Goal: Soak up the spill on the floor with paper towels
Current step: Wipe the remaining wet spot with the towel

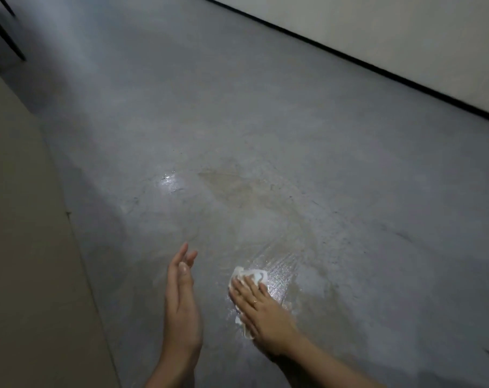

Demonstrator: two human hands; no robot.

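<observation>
A crumpled white paper towel [251, 275] lies on the grey floor, and my right hand [258, 309] presses flat on top of it with fingers spread. Wet, shiny streaks of the spill [279, 275] fan out just right of the towel, and a brownish damp patch [232, 186] spreads farther ahead. A small glistening wet spot [169, 183] shows to the left of that patch. My left hand [181, 301] hovers beside the towel, edge-on, fingers straight and together, holding nothing.
A tan panel or board [27, 247] runs along the left side. A pale wall with a black baseboard [349, 57] crosses the upper right. Dark furniture legs [2, 32] stand at the top left corner.
</observation>
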